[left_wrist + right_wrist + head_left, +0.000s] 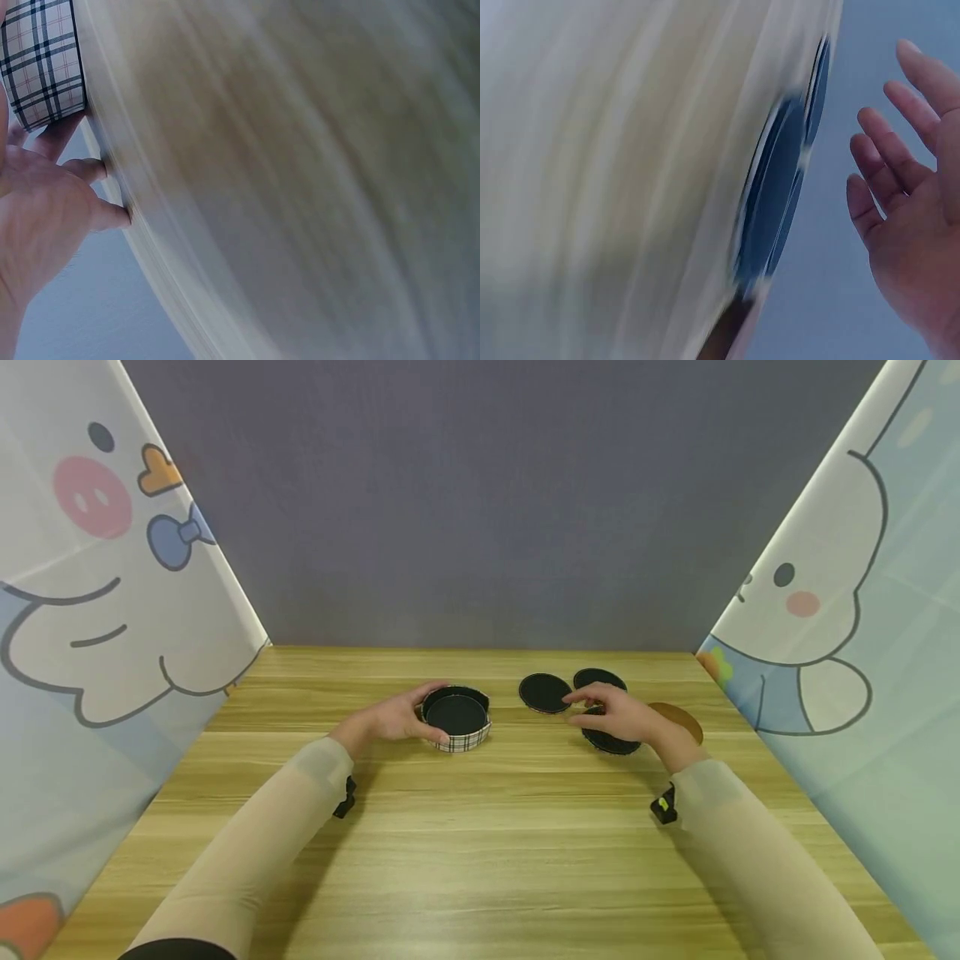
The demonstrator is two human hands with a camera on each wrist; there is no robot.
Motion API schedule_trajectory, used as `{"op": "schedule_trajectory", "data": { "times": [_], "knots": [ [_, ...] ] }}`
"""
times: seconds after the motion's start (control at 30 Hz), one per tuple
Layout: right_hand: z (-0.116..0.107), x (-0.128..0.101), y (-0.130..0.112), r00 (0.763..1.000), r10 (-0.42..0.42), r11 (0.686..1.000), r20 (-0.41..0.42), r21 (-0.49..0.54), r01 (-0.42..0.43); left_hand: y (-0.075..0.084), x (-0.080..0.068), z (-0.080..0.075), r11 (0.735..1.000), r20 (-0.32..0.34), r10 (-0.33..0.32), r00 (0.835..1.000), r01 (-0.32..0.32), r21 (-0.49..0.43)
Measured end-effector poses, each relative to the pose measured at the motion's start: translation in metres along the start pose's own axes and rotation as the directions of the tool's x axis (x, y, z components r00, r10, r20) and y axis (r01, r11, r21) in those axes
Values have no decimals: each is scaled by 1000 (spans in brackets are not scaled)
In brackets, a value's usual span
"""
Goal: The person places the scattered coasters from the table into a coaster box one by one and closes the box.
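Observation:
A round holder (467,742) with a plaid outer wall stands on the table, a black round coaster (454,715) lying inside it. My left hand (393,718) grips the holder from its left side, thumb at the front and fingers behind. In the left wrist view the plaid wall (45,64) shows above the fingers, whose tips reach the tabletop. Over the loose coasters, my right hand (624,714) hovers with relaxed, spread fingers and holds nothing. Beneath and around it lie black coasters: one nearer (611,743), one at the left (542,693), one behind (600,677).
A brown disc (688,720) lies to the right, partly behind the right wrist. The wood-grain table (480,843) ends at a grey back panel (480,510). Cartoon-printed cloths hang at the left (82,627) and right (892,693).

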State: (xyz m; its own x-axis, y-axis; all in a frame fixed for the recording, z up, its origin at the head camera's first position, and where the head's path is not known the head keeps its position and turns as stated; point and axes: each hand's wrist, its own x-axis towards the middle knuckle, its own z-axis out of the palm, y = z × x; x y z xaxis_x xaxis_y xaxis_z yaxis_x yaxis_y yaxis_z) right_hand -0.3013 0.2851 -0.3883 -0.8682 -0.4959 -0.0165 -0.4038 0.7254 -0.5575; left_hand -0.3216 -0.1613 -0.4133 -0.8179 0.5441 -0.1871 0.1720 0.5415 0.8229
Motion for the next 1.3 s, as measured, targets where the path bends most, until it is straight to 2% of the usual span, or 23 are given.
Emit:
{"op": "schedule_trajectory", "data": {
  "times": [0.1, 0.27, 0.43, 0.63, 1.0, 1.3],
  "knots": [
    [-14, -17, 21, 999, 42, 999, -11, -17, -42, 0, 0, 0, 1000, -3, -8, 1000, 8, 0],
    [-26, -33, 42, 998, 46, 990, -43, -133, -51, -1, -2, 1, 1000, -3, -19, 1000, 19, 8],
    [-27, -37, 50, 997, 66, 975, -38, -208, -72, -3, -2, 1, 1000, -1, -17, 1000, 17, -18],
    [-20, -35, 56, 996, 82, 969, -19, -232, -84, -2, -2, 2, 1000, 4, -4, 1000, 4, -31],
    [-12, -44, 42, 998, 54, 969, -28, -241, -59, -1, 0, 1, 1000, 0, -4, 1000, 4, -21],
    [-3, -44, 33, 996, 92, 969, 3, -229, -89, 0, 0, -1, 1000, 9, 1, 1000, -1, -17]
  ]
}}
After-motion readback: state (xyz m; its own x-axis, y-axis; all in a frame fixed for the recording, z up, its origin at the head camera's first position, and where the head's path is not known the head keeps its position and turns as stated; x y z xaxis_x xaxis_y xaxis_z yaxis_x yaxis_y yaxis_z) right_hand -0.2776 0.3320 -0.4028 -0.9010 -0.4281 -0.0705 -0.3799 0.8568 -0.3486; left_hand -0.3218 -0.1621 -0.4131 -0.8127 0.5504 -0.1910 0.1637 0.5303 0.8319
